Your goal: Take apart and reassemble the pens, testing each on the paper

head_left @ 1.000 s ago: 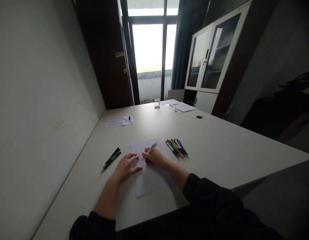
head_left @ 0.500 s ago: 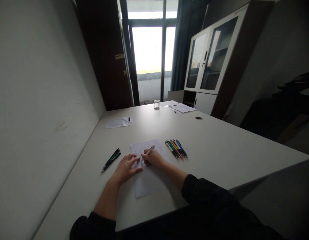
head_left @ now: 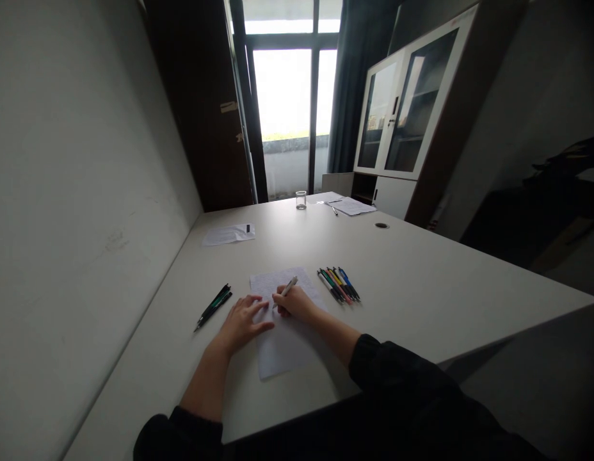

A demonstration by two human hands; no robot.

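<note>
A sheet of paper (head_left: 282,355) lies on the white table, its upper part covered with handwriting. My right hand (head_left: 296,303) is closed around a white pen (head_left: 290,283), whose tip points down at the sheet, below the written lines. With fingers spread, my left hand (head_left: 243,322) rests over the sheet's left edge. Right of the paper lies a row of several coloured pens (head_left: 339,285). To the left of my left hand, a few dark and green pens (head_left: 214,307) lie together on the table.
A small clear glass (head_left: 301,200) stands at the table's far end. Beside it are loose papers (head_left: 352,206) with a pen on them. Another sheet in a plastic sleeve (head_left: 228,235) lies at the far left. A round cable hole (head_left: 382,225) is at the right; a wall borders the left.
The pen in my right hand has shifted very slightly over the paper. My left hand stays in place, and the other things have not moved.
</note>
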